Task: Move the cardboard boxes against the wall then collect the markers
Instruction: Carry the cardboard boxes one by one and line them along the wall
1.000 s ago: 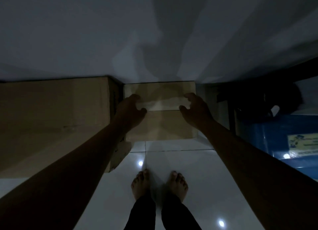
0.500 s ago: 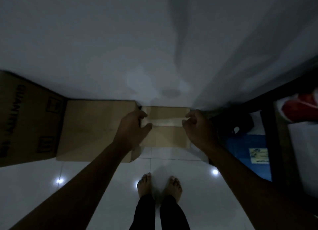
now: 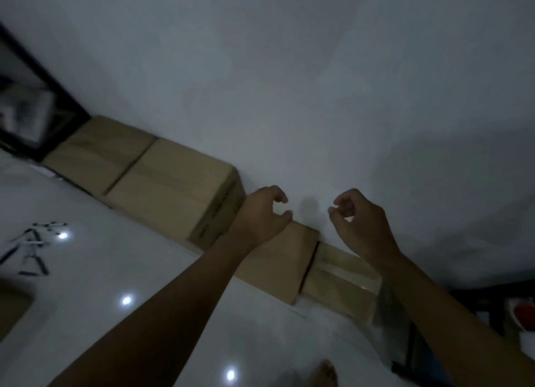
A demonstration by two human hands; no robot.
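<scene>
1. Hovering above the row, the left hand (image 3: 262, 213) and the right hand (image 3: 359, 221) hold nothing; fingers loosely curled.
2. Four cardboard boxes (image 3: 170, 192) stand in one line touching the wall (image 3: 289, 82), from 10 o'clock to 4 o'clock, so this part looks finished.
3. The markers (image 3: 31, 247) lie scattered on the floor (image 3: 130, 271) at 9 o'clock, well apart from both hands; collecting them is probably next.
</scene>
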